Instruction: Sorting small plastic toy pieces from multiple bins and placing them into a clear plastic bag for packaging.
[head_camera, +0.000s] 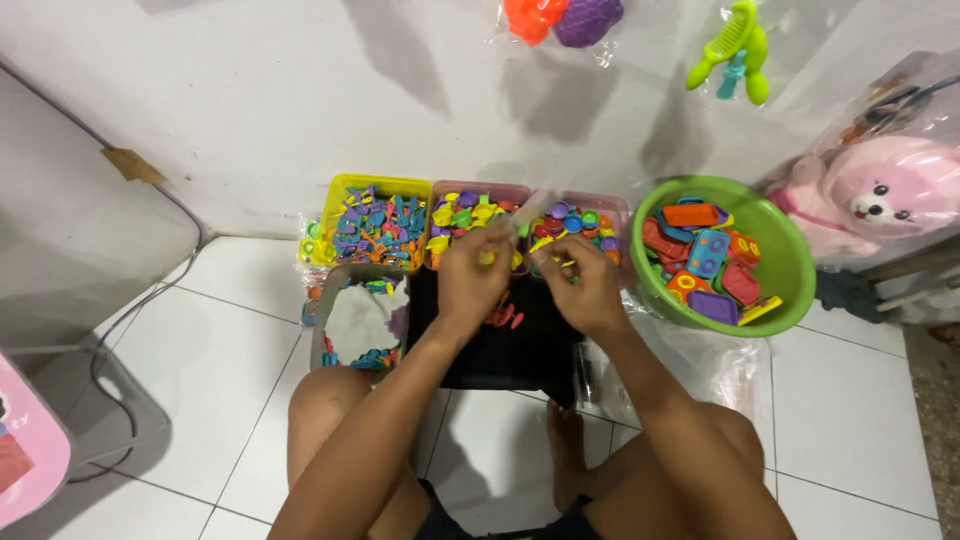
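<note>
My left hand (472, 280) and my right hand (590, 290) are raised close together over a black tray (500, 350) that lies on the floor between my knees. Both hands pinch a small clear plastic bag (535, 212), which stands up between the fingertips. A small yellow toy piece (487, 258) shows at my left fingertips. A few red pieces (508, 318) lie on the black tray below the hands. Just beyond the hands stand a pink bin (470, 192) and a second pink bin (600, 202), both full of small coloured toy pieces.
A yellow bin (340, 190) of blue and orange pieces stands at the left. A clear bin (322, 330) is beside my left knee. A green bowl (790, 270) of larger toy pieces is at the right. A bagged pink plush bear (885, 195) and hanging bagged toys (735, 50) line the wall.
</note>
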